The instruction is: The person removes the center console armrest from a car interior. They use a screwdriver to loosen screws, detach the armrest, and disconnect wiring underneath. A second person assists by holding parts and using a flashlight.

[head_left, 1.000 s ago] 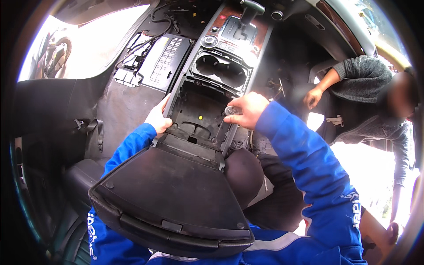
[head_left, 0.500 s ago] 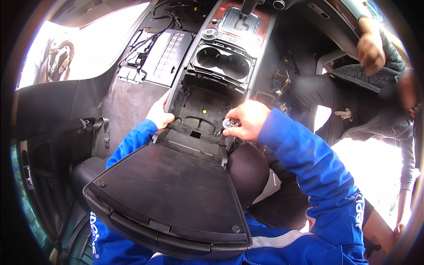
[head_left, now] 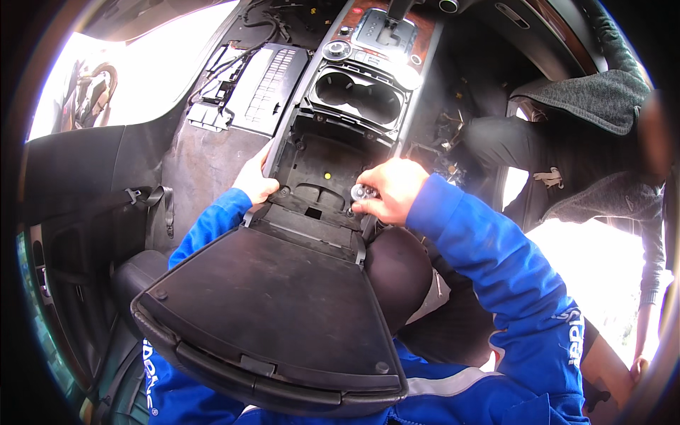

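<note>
My right hand (head_left: pixel 397 190) is closed round a small tool with a round silver head, apparently a ratchet (head_left: pixel 361 192). Its head is over the right rear corner of the open storage bin (head_left: pixel 297 164) in the car's centre console; the hand hides most of the tool. At the bin's left wall my left hand (head_left: pixel 256 183) grips the console edge, thumb on the rim and fingers partly hidden along the outer side. Toward me the black armrest lid (head_left: pixel 269 304) lies folded back on its hinge. A small yellow dot (head_left: pixel 328 176) shows on the bin floor.
Ahead of the bin are the cup holders (head_left: pixel 358 99) and the gear selector (head_left: pixel 389 32). A black slatted module (head_left: pixel 265 88) with wiring lies to the left. Loose wires (head_left: pixel 450 131) show at right. Another person in a grey top (head_left: pixel 595 99) is at the right side.
My right hand and the tool have shifted slightly left. My left hand stays on the console edge. The other person's raised hand at upper right has gone from where it was.
</note>
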Available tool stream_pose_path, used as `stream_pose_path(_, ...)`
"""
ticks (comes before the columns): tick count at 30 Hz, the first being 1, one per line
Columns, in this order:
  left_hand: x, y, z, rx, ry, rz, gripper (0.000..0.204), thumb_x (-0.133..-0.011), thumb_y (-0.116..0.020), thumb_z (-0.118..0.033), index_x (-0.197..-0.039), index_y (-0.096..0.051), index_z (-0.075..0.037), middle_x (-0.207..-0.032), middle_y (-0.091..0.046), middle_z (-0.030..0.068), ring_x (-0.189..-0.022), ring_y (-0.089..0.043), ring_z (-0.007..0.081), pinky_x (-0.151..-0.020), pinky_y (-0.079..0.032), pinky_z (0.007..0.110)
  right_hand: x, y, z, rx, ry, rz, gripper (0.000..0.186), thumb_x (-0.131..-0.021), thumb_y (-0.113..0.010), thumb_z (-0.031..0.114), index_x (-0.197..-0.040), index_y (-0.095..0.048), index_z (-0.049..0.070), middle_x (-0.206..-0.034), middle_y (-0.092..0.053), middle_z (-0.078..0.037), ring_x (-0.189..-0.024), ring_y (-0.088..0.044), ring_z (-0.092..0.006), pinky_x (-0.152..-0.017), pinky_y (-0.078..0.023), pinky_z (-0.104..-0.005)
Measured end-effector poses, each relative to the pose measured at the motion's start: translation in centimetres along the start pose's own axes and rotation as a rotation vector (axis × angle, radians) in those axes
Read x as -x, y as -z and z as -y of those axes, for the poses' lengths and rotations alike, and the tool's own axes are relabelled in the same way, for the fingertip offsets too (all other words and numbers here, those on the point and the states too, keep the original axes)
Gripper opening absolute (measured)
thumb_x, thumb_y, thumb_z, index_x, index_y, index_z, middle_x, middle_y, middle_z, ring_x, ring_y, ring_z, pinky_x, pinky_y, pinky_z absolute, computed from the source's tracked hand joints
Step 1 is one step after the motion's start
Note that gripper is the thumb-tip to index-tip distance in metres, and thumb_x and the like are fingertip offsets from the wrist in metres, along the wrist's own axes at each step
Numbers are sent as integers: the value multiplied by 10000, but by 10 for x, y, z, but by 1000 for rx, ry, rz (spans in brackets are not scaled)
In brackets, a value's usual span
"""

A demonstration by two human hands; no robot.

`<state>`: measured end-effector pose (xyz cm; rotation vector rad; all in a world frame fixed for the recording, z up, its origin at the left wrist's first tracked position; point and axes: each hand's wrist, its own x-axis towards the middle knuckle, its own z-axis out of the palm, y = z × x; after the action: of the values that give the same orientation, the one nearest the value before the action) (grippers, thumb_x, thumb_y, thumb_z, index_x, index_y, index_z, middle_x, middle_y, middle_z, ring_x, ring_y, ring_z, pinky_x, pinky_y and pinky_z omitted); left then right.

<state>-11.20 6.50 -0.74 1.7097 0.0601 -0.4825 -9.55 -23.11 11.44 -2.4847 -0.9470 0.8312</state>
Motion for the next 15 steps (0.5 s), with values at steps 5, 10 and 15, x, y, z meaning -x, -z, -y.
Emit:
stream_pose_path(5, 1, -1, -2, -33, -7, 0, 892, -599, -531, 88, -1453, -316, -56, -1262, -550, 86, -1070, -523, 129, -867, -418, 203, -4, 6, 7, 441, 355, 194, 212, -730, -703, 272, -883, -665, 130, -844, -634, -14, -910, -603, -219, -765, -447, -359)
stream_pose_path(10, 0, -1, 0, 95, 46, 20, 898, -599, -528, 94, -1457, -311, -62, -1267, -546, 80, -1068, -524, 130, -853, -423, 205, -9, 13, 16, 517, 638, 140, 221, -769, -636, 314, -778, -655, 94, -766, -665, -59, -827, -653, -262, -723, -495, -400)
stream_pose_path(15, 2, -1, -2, -87, -92, -33, 901, -603, -531, 94, -1458, -324, -99, -1192, -580, 64, -847, -564, 111, -618, -452, 220, 6, 13, 12, 345, 313, 338, 438, -831, -609, 494, -842, -567, 58, -637, -616, -151, -696, -645, -341, -633, -496, -443)
